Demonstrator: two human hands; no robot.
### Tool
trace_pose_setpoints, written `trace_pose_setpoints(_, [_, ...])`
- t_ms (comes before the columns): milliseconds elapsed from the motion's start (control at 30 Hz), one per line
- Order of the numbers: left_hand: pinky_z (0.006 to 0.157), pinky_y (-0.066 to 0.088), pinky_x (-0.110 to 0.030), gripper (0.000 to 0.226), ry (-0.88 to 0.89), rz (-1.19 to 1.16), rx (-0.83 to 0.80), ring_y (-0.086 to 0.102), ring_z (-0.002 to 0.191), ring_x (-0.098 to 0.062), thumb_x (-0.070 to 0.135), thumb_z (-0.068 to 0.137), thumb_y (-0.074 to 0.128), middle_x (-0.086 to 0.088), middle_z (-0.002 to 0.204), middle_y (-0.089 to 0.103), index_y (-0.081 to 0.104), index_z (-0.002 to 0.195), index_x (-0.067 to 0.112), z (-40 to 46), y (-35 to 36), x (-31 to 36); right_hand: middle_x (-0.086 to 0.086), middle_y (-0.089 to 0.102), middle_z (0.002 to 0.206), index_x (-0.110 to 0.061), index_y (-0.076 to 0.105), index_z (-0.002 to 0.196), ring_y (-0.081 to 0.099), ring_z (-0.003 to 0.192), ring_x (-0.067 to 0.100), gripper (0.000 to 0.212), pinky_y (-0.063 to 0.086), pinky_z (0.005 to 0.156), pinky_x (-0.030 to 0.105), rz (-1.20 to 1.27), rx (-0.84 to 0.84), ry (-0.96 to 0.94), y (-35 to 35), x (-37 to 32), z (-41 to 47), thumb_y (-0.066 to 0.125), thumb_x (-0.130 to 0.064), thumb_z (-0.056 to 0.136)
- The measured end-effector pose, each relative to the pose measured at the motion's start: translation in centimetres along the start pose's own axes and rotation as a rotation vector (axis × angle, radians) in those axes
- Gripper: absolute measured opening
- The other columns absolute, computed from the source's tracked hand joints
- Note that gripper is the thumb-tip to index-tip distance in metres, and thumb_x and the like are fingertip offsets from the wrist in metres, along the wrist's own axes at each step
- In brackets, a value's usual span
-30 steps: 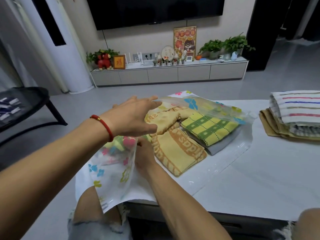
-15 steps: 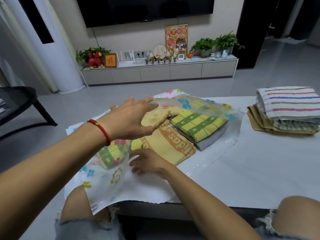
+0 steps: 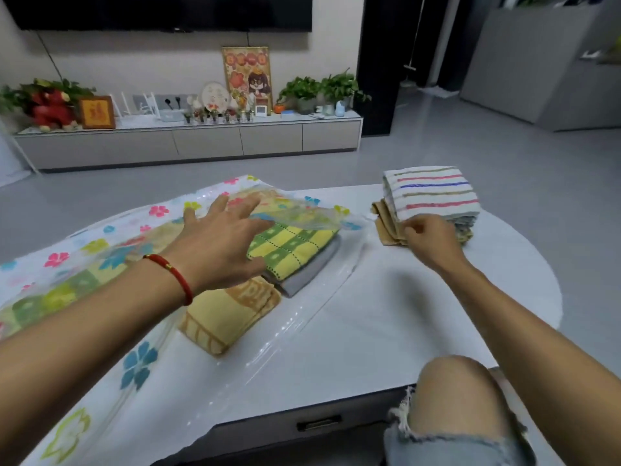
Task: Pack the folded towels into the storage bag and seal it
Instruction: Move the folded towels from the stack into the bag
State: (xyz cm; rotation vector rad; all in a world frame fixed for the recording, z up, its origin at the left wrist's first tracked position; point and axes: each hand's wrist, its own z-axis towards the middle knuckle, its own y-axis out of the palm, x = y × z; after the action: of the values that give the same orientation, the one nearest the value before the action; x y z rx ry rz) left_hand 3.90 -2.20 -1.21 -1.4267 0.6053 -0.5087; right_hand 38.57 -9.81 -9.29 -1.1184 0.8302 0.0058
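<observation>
A clear storage bag [image 3: 100, 250] printed with coloured flowers lies across the left of the white table [image 3: 386, 314], its mouth facing right. Inside its mouth lie a yellow-orange folded towel [image 3: 228, 314], a green-and-yellow checked towel [image 3: 295, 243] and a grey towel [image 3: 309, 274] under it. My left hand [image 3: 225, 243], fingers spread, lifts the bag's upper flap over the checked towel. At the right stands a stack of folded towels, a white striped towel [image 3: 433, 193] on top and a tan towel [image 3: 383, 223] at the bottom. My right hand [image 3: 430, 237] touches the stack's near-left corner, fingers curled.
The table's rounded right edge [image 3: 551, 284] lies just past the stack. My bare knee [image 3: 460, 398] presses against the table's front edge, above a drawer handle [image 3: 319, 423]. A low TV cabinet [image 3: 188, 142] with plants and ornaments lines the far wall beyond grey floor.
My right hand has left the bag's mouth and moved right to the towel stack. My left hand still holds the flap up. The view has swung to the right.
</observation>
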Motion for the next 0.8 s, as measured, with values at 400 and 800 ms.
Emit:
trace_pose_setpoints(400, [0.107,0.034,-0.068,0.071,0.007,0.028,0.036,0.016,0.149,-0.032,0.068,0.079,0.046,0.010,0.165,0.010,0.032,0.146,0.049,4.1,0.9,-0.6,0.022,0.056,0.136,-0.030,0.049,0.142,0.046,0.129,0.043,0.043,0.030,0.108,0.050,-0.156,0.140,0.366,-1.4,6.9,15.3,0.056,-0.038,0.100])
trace_pose_setpoints(800, [0.106,0.039,-0.063,0.060,-0.022,-0.031,0.065,0.021,0.146,-0.037,0.060,0.081,0.053,0.004,0.164,0.021,0.041,0.139,0.049,2.2,0.8,-2.0,0.012,0.066,0.111,-0.028,0.055,0.135,0.075,0.083,0.028,0.063,0.064,0.061,0.036,0.576,-0.173,0.473,-8.0,3.3,14.7,0.083,-0.006,0.082])
